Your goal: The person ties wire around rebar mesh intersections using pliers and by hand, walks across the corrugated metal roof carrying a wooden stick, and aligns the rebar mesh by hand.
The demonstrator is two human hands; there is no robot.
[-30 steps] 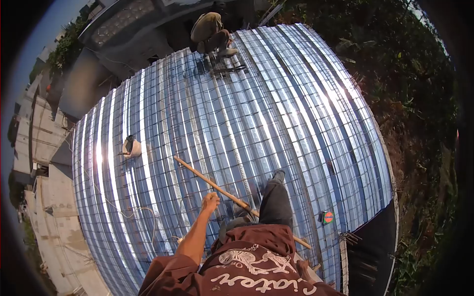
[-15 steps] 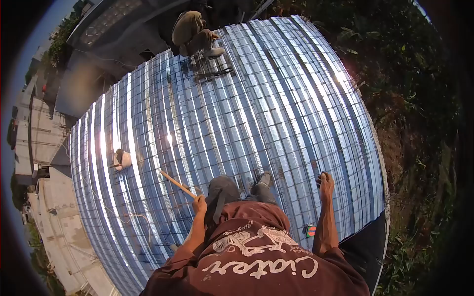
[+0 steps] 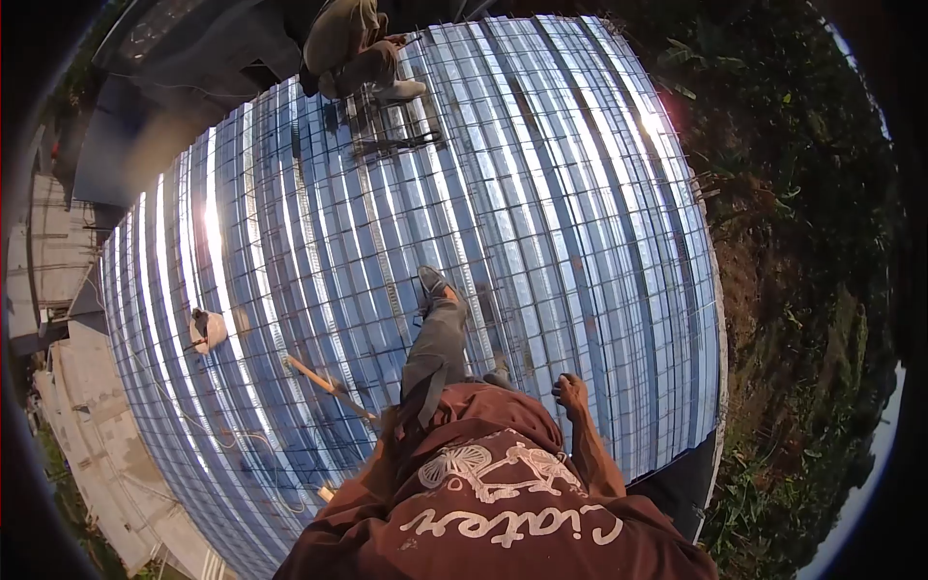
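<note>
The left shoe (image 3: 432, 281) has swung out in front, onto the wire mesh (image 3: 527, 237) that lies on the shiny ribbed metal sheets (image 3: 619, 309). The wooden stick (image 3: 314, 374) is to the right of the pale bucket (image 3: 206, 332), with its far tip near it. The left hand (image 3: 390, 422) is at the other end of the part we can see, further right of the bucket. It looks wrapped around the stick, but it is dark there and each finger is hard to see. The right hand (image 3: 570, 392) has come in closer to the brown T-shirt (image 3: 483, 546), well apart from the bucket on its right side. Its fingers are curled in like a loose fist, and I cannot tell if anything is inside. A co-worker (image 3: 340, 43) squats past the bucket, off to its right. So the stick seems to go along with the walking, in one hand only
</note>
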